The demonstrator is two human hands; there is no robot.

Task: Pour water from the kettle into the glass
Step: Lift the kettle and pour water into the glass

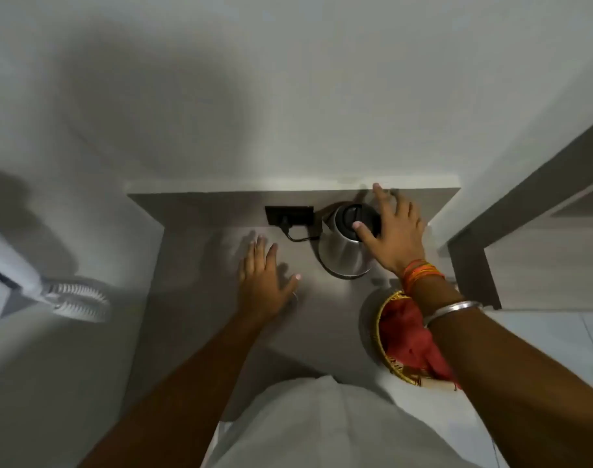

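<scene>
A steel kettle (342, 253) with a black lid (350, 216) stands upright at the back right of the grey counter (200, 265). My right hand (394, 231) hovers over the kettle's right side with fingers spread. Its thumb tip rests at the lid's edge, and it grips nothing. My left hand (264, 282) is spread flat just above the counter, left of the kettle, holding nothing. A faint curved rim (295, 296) shows beside my left thumb; I cannot tell whether it is the glass. No glass is clearly in view.
A black wall socket (288, 214) sits behind the counter, and a cord (298, 237) runs from it to the kettle. A gold-rimmed basket (384, 346) with red cloth stands at the front right under my right forearm. A white fan (75, 298) is at the left.
</scene>
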